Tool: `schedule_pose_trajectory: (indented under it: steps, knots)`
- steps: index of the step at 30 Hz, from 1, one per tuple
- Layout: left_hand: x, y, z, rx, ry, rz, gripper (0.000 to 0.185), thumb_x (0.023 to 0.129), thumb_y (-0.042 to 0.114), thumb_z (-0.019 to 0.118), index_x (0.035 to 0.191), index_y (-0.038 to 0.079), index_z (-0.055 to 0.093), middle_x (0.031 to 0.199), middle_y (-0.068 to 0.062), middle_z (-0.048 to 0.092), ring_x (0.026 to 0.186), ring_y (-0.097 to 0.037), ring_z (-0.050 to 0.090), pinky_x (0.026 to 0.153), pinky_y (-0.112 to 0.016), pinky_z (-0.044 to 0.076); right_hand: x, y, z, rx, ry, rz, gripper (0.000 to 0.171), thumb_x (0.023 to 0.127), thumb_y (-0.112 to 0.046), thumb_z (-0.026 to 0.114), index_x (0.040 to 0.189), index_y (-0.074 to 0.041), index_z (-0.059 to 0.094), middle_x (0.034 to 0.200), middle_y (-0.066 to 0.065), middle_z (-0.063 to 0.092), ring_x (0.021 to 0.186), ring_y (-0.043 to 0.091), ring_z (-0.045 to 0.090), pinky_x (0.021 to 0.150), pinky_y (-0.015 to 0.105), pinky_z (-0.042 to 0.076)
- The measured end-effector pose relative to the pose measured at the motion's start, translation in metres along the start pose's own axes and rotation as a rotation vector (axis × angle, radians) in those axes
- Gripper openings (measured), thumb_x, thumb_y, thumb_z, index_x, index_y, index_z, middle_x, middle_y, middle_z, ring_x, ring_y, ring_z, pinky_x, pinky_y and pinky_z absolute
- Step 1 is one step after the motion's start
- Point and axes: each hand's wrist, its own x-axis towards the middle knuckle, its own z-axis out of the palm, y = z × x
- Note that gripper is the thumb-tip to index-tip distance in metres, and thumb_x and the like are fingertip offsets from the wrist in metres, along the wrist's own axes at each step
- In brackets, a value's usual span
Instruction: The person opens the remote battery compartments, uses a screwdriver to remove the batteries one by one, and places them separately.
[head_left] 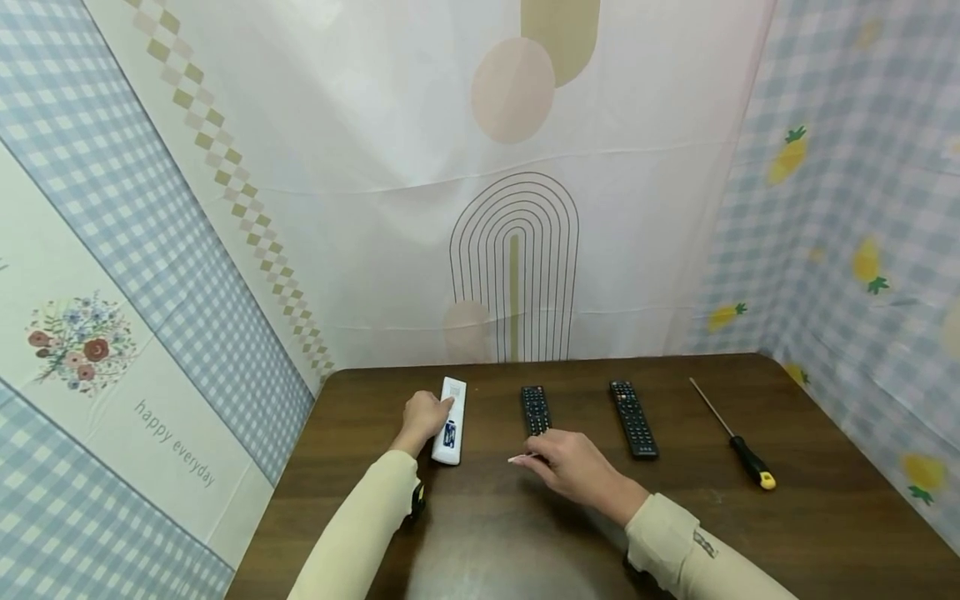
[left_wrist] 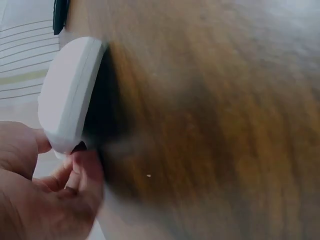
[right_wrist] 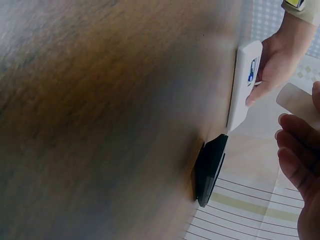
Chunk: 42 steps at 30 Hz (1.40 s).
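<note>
My left hand (head_left: 423, 417) grips a white remote control (head_left: 453, 387) by its left side, the thumb over its upper face. A dark blue patch shows low on that face; in the right wrist view blue shows inside a recess in the remote control (right_wrist: 240, 95). In the left wrist view the thumb and fingers of the left hand (left_wrist: 50, 195) close around one end of it. My right hand (head_left: 577, 471) pinches a small flat white piece (right_wrist: 295, 100) between thumb and fingers. That hand is just in front of a black remote control (head_left: 536, 407) and overlaps its near end.
Farther right on the brown wooden table (head_left: 480, 533) lies a second black remote control (head_left: 633, 421), slightly slanted. Beyond it is a screwdriver (head_left: 746, 454) with a black and yellow handle. Patterned cloth (head_left: 375, 250) hangs behind the table and along both sides.
</note>
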Motion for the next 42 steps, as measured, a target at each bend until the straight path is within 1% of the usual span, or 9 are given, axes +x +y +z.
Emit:
schedule_pose_trajectory:
  steps: [2,7,18,24,28,32,34,37,42]
  knots:
    - [0.006,-0.002,0.003,0.060,-0.004,-0.009,0.038,0.102,0.040,0.066,0.087,0.006,0.074,0.082,-0.012,0.073,0.082,-0.030,0.070,0.072,-0.046,0.056,0.000,-0.001,0.000,0.002,-0.009,0.007,0.013,0.090,-0.023,0.087,0.091,-0.019,0.074,0.078,-0.009,0.070,0.065,-0.001,0.058,0.060,0.014,0.050]
    - [0.002,0.003,0.001,0.129,-0.042,-0.028,0.040,0.104,0.041,0.063,0.091,0.004,0.073,0.085,-0.013,0.071,0.081,-0.030,0.068,0.070,-0.046,0.055,-0.002,-0.002,-0.001,0.024,-0.027,0.015,0.012,0.092,-0.023,0.085,0.091,-0.019,0.074,0.078,-0.010,0.070,0.066,-0.003,0.054,0.060,0.012,0.048]
    - [0.001,-0.001,-0.009,0.230,-0.074,0.153,0.050,0.108,0.040,0.053,0.100,-0.003,0.076,0.099,-0.023,0.077,0.091,-0.038,0.072,0.083,-0.054,0.060,0.001,-0.001,-0.002,0.036,-0.086,0.036,0.011,0.097,-0.026,0.080,0.094,-0.018,0.073,0.081,-0.009,0.071,0.069,-0.005,0.054,0.062,0.013,0.051]
    - [0.008,-0.006,-0.004,0.245,-0.066,0.181,0.051,0.108,0.041,0.053,0.099,-0.003,0.076,0.101,-0.024,0.078,0.094,-0.039,0.074,0.088,-0.056,0.059,0.001,0.000,-0.005,0.044,-0.137,0.071,0.010,0.102,-0.024,0.073,0.104,-0.014,0.075,0.091,-0.006,0.076,0.078,0.000,0.064,0.071,0.022,0.060]
    - [0.010,-0.010,-0.003,0.204,-0.061,0.206,0.048,0.106,0.039,0.056,0.078,0.001,0.068,0.079,-0.017,0.071,0.075,-0.032,0.066,0.072,-0.048,0.057,0.003,0.000,-0.004,0.042,-0.157,0.094,0.009,0.106,-0.020,0.068,0.109,-0.012,0.072,0.092,-0.005,0.075,0.077,0.001,0.062,0.070,0.023,0.059]
    - [0.012,-0.022,0.000,0.093,-0.044,0.220,0.054,0.103,0.041,0.062,0.058,0.015,0.047,0.056,-0.002,0.049,0.056,-0.020,0.047,0.054,-0.035,0.042,0.005,-0.003,-0.002,0.008,-0.183,0.129,0.005,0.105,-0.018,0.069,0.108,-0.014,0.068,0.086,-0.006,0.070,0.072,0.000,0.055,0.064,0.020,0.053]
    - [0.013,-0.030,0.001,0.042,-0.029,0.208,0.054,0.102,0.041,0.065,0.058,0.017,0.045,0.055,0.001,0.044,0.053,-0.018,0.044,0.051,-0.032,0.038,0.006,-0.004,0.000,-0.014,-0.206,0.148,0.006,0.104,-0.019,0.071,0.104,-0.015,0.066,0.083,-0.007,0.067,0.069,0.000,0.051,0.061,0.019,0.050]
    - [0.013,-0.039,0.003,0.000,0.000,0.179,0.047,0.100,0.041,0.069,0.064,0.015,0.054,0.059,0.001,0.051,0.056,-0.017,0.049,0.052,-0.031,0.040,0.010,-0.005,0.003,-0.049,-0.241,0.158,0.009,0.102,-0.020,0.074,0.099,-0.017,0.066,0.081,-0.008,0.067,0.068,0.001,0.050,0.059,0.019,0.047]
    - [0.001,-0.049,0.000,-0.045,0.004,0.213,0.044,0.104,0.043,0.065,0.076,0.009,0.063,0.066,-0.004,0.058,0.061,-0.021,0.053,0.055,-0.033,0.042,0.016,-0.006,0.009,-0.094,-0.247,0.155,0.007,0.098,-0.019,0.078,0.104,-0.018,0.074,0.089,-0.008,0.076,0.074,0.004,0.063,0.062,0.023,0.055]
